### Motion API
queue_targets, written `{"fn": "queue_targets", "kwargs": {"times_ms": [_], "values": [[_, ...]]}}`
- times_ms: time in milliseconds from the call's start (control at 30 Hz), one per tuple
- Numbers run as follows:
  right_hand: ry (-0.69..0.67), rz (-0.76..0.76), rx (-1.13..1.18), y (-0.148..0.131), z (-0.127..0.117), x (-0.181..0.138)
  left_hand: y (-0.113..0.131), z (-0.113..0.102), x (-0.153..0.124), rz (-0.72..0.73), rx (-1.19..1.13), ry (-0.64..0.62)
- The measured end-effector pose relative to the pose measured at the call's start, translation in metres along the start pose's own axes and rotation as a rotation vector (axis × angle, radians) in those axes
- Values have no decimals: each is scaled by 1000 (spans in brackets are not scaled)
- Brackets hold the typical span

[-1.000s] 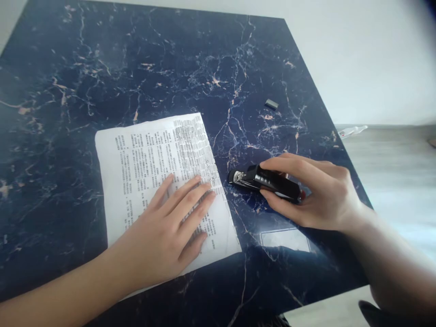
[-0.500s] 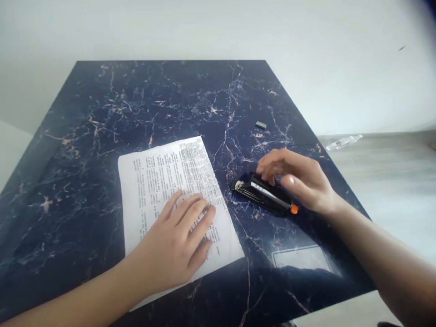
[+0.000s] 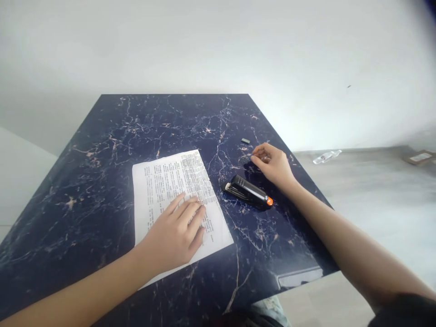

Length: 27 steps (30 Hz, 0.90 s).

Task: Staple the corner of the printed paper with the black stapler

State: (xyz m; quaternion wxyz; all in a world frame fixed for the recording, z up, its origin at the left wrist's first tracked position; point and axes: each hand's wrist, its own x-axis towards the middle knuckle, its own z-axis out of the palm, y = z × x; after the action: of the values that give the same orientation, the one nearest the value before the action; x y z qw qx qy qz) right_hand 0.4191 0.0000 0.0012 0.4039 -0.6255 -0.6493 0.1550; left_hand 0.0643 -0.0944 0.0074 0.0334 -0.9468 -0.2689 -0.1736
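My left hand point(image 3: 177, 234) lies flat with fingers stretched on a printed sheet of paper point(image 3: 170, 181) on the dark blue marble table point(image 3: 102, 181). A black stapler point(image 3: 245, 191) with an orange end lies free on the table just right of the paper. My right hand point(image 3: 272, 164) hovers beyond the stapler, fingers loosely curled and apart, holding nothing. A small grey strip of staples point(image 3: 245, 141) lies a little beyond its fingertips, untouched.
A white wall stands behind the table. To the right, past the table's edge, is a grey floor with a clear plastic bottle point(image 3: 327, 156) and a small framed object point(image 3: 419, 157).
My right hand has let go of the stapler and reached farther away toward the staple strip. The stapler stays on the table. The view has tilted up; my left hand stays on the paper.
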Motion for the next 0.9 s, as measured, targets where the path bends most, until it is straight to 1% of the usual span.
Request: {"fn": "queue_targets", "kwargs": {"times_ms": [67, 133, 200, 333, 400, 500, 567, 667, 700, 800, 833, 900], "values": [[22, 20, -73, 4, 4, 3, 0, 2, 0, 24, 26, 37], [16, 50, -143, 7, 8, 9, -2, 3, 1, 39, 40, 62], [12, 93, -215, 8, 12, 17, -4, 3, 3, 34, 15, 49], [-9, 172, -344, 3, 18, 39, -7, 1, 8, -60, -95, -50], [-39, 166, -387, 1, 21, 48, -9, 0, 10, -90, -112, -93], [-80, 140, -424, -2, 25, 52, -12, -5, 14, -90, -112, -185], [-92, 133, -414, -6, 24, 47, -12, -10, 17, -104, -118, -259], [13, 129, -314, -20, 14, 29, -9, -18, 24, -131, -128, -314], [21, 111, -259, -27, 9, 20, -8, -20, 26, -137, -131, -312], [-84, -31, -132, -43, -7, -3, -7, -19, 33, -151, -146, -304], [-100, -85, -130, -45, -10, -7, -9, -17, 35, -168, -149, -293], [-67, -144, -170, -42, -11, -7, -15, -11, 36, -248, -129, -239]]}}
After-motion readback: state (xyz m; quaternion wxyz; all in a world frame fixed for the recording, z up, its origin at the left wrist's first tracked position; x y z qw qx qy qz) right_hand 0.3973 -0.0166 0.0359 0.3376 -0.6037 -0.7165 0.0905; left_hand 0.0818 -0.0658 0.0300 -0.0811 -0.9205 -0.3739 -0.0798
